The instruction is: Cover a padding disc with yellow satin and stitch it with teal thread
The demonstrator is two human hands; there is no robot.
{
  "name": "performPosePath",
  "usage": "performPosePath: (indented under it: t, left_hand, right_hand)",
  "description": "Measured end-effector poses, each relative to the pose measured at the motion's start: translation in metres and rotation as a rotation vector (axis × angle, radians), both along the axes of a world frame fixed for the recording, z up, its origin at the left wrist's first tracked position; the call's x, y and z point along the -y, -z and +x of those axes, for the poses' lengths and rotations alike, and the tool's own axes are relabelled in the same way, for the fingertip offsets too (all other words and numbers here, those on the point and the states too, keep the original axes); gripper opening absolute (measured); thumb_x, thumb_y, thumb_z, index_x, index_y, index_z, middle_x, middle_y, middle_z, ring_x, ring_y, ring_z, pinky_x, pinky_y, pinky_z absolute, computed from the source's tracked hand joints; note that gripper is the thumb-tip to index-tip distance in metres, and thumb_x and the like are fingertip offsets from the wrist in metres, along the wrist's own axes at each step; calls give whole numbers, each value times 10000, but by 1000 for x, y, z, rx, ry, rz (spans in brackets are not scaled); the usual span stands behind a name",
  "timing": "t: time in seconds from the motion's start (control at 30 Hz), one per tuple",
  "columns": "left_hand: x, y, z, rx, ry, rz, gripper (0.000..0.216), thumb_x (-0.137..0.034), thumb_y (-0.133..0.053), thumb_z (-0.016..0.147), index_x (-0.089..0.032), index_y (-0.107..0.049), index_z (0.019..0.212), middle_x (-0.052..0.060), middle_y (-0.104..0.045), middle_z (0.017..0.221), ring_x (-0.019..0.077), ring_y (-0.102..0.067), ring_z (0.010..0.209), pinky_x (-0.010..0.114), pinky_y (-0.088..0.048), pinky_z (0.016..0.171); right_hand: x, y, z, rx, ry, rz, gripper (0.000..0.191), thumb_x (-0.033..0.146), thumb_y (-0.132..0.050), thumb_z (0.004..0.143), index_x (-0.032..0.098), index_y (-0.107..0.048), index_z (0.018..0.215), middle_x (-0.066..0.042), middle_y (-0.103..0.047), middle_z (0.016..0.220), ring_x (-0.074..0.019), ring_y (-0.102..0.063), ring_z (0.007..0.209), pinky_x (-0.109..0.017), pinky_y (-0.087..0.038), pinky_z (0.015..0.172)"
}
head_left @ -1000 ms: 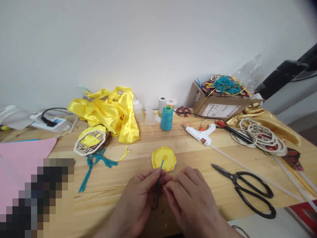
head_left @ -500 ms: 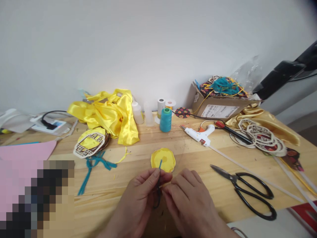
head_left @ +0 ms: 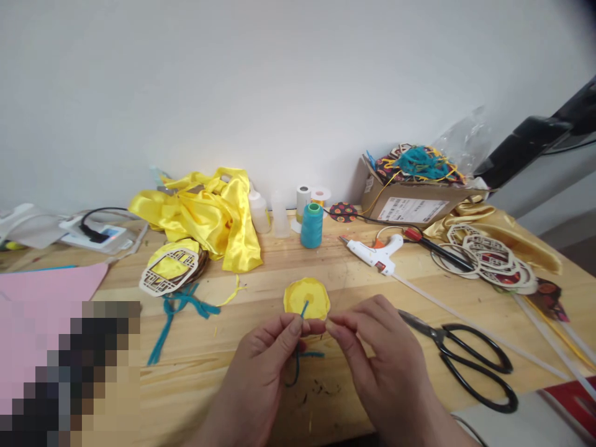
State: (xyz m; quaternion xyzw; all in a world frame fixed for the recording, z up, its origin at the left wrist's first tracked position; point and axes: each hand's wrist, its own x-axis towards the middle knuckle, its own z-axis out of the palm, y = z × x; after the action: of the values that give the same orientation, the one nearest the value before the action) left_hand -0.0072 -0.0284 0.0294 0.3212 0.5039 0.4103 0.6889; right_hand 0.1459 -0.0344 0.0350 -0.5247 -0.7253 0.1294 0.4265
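My left hand (head_left: 265, 363) pinches a short teal cord (head_left: 298, 360) between thumb and forefinger; its loop hangs below the fingers and one end sticks up. My right hand (head_left: 377, 360) is closed in a pinch just to the right, fingertips nearly touching the left thumb; what it holds is too fine to make out. A small round yellow satin disc (head_left: 307, 297) lies on the wooden table (head_left: 195, 354) just beyond both hands.
Black scissors (head_left: 470, 363) lie right of my right hand. A white glue gun (head_left: 377, 253), a teal thread spool (head_left: 311, 225), yellow satin cloth (head_left: 209, 214), a cardboard box (head_left: 410, 198), laser-cut wooden frames (head_left: 493, 261) and pink paper (head_left: 41, 292) surround the work spot.
My right hand has lifted and drawn slightly right, away from the left. The teal cord's loop now shows between the hands, with a strand lying sideways.
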Motion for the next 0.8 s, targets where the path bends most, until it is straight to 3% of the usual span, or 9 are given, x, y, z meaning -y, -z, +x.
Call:
performPosePath:
  t: [0.1, 0.2, 0.3, 0.4, 0.57, 0.67, 0.8]
  left_hand:
    - [1, -2, 1, -30, 37, 51, 195, -342, -595, 828, -244, -753, 889, 22, -710, 859, 189, -554, 867, 287, -392, 836]
    - [3, -1, 1, -32, 59, 65, 179, -326, -593, 834, -261, -747, 898, 6, -706, 833, 177, -547, 836, 267, -392, 796]
    - [4, -1, 0, -62, 90, 77, 189, -340, -585, 837, -252, -745, 885, 4, -693, 783, 171, -534, 785, 257, -394, 746]
    - [4, -3, 0, -82, 130, 91, 210, -345, -572, 842, -227, -747, 838, 14, -681, 748, 179, -546, 785, 268, -395, 766]
    - [2, -5, 2, -65, 173, 85, 240, -320, -557, 850, -198, -714, 717, 12, -665, 685, 153, -538, 684, 247, -396, 680]
    - [1, -4, 2, -57, 152, 86, 233, -311, -579, 834, -188, -684, 667, -7, -614, 616, 119, -463, 578, 222, -355, 566]
    - [1, -3, 1, -79, 125, 87, 253, -307, -593, 824, -189, -648, 607, -27, -549, 565, 110, -412, 558, 215, -330, 544]
  right_hand:
    - [-9, -4, 1, -190, 22, -160, 88, 209, -623, 798, 168, -696, 827, -44, -644, 744, -178, -574, 751, -307, -459, 663]
    - [-17, -8, -2, -367, -9, -415, 99, 227, -699, 714, 188, -727, 801, -31, -672, 768, -163, -604, 727, -292, -478, 667]
    - [-21, -14, -6, -513, -71, -666, 25, 197, -713, 675, 192, -728, 694, 4, -673, 671, -134, -597, 648, -252, -469, 619]
    - [-23, -19, -8, -664, -121, -820, 116, 188, -680, 686, 169, -676, 572, 24, -628, 546, -112, -572, 555, -229, -458, 560]
    - [-23, -21, -8, -691, -104, -800, 193, 230, -668, 695, 165, -627, 517, 29, -582, 488, -100, -520, 495, -225, -423, 510]
    - [-23, -20, -5, -624, -88, -769, 205, 251, -662, 707, 164, -640, 523, 24, -581, 516, -102, -502, 537, -226, -408, 537]
    - [-22, -15, -3, -651, -173, -794, 215, 291, -617, 768, 162, -684, 610, 8, -629, 596, -114, -538, 605, -242, -428, 619]
